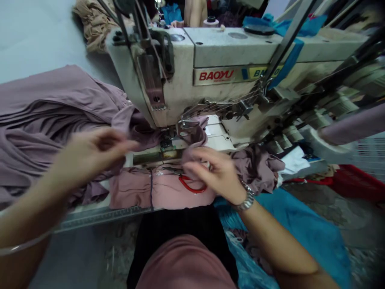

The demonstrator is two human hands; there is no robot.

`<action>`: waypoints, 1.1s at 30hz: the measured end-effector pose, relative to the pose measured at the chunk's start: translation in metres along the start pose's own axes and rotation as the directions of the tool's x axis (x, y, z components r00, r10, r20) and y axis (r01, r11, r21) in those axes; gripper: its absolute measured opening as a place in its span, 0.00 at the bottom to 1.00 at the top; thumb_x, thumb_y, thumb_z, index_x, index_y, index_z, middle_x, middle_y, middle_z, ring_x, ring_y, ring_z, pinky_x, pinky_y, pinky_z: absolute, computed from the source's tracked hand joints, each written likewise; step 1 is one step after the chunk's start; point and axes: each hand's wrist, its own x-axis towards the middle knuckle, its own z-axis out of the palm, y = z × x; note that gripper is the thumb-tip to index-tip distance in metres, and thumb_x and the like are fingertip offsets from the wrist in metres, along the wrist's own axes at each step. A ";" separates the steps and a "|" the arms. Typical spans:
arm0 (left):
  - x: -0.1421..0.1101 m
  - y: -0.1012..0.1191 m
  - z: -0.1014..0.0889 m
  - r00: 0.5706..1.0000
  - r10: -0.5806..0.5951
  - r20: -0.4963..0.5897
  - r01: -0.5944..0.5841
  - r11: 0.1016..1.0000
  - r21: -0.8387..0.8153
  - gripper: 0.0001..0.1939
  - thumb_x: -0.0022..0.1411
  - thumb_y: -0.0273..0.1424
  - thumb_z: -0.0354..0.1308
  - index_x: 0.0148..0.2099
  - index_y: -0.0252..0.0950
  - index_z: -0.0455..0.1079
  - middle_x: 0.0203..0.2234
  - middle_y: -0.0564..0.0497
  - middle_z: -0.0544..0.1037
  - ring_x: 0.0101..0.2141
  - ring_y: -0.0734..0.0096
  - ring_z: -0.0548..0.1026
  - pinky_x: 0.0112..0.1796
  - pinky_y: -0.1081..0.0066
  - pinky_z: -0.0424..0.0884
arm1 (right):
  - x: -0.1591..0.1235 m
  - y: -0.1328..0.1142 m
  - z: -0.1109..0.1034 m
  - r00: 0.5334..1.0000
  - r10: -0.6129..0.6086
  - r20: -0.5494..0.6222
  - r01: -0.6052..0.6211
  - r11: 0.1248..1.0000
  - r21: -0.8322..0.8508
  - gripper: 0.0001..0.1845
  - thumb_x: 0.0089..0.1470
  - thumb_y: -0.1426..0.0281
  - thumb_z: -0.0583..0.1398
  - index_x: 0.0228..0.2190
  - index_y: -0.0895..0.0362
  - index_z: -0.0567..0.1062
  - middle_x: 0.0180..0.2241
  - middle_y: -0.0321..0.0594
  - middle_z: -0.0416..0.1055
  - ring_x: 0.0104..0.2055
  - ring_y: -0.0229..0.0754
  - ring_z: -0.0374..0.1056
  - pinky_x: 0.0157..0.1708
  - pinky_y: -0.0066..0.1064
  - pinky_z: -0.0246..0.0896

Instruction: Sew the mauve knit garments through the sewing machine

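Note:
A white sewing machine (177, 96) stands before me, with mauve fabric (198, 134) running out past the right of its needle area. My right hand (213, 168), a metal watch on its wrist, is closed on the near end of that fabric. My left hand (96, 150) is over the left side of the table, beside a large heap of mauve cloth (60, 100). Motion smears its fingers, so I cannot tell whether they grip cloth. A red looped handle (192, 185) lies on the pink cloth (168, 192) at the table's front edge, partly behind my right hand.
Bunched mauve fabric (255, 166) lies right of my right hand. Thread cones (339, 104) and a mauve fabric roll (357, 124) stand further right. Below are blue sheeting (300, 224) and a red basket (357, 182). Tan cloth (96, 24) and another person's arm (195, 14) appear behind the machine.

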 end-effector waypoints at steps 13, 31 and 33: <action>0.015 -0.012 0.076 0.688 0.720 -0.094 -0.656 0.671 0.346 0.20 0.69 0.32 0.53 0.62 0.35 0.61 0.52 0.39 0.71 0.53 0.63 0.70 0.51 0.63 0.71 | 0.017 0.026 0.007 0.777 -0.403 0.484 0.620 0.620 -0.480 0.18 0.61 0.74 0.54 0.52 0.65 0.71 0.51 0.53 0.69 0.48 0.46 0.63 0.43 0.38 0.62; -0.001 0.021 0.080 0.613 0.786 0.079 -0.710 0.505 0.492 0.09 0.68 0.27 0.53 0.47 0.37 0.73 0.55 0.40 0.72 0.54 0.54 0.71 0.55 0.49 0.65 | 0.016 0.015 0.021 0.910 -0.216 0.355 0.410 0.597 -0.690 0.23 0.61 0.65 0.56 0.53 0.65 0.71 0.52 0.53 0.69 0.48 0.54 0.63 0.42 0.44 0.63; 0.005 0.022 0.082 0.611 0.787 0.087 -0.722 0.508 0.470 0.09 0.68 0.28 0.53 0.46 0.36 0.73 0.55 0.39 0.72 0.53 0.55 0.72 0.53 0.53 0.69 | 0.018 0.015 0.020 0.921 -0.194 0.338 0.385 0.587 -0.712 0.22 0.61 0.64 0.56 0.53 0.64 0.71 0.50 0.52 0.70 0.46 0.53 0.63 0.39 0.44 0.62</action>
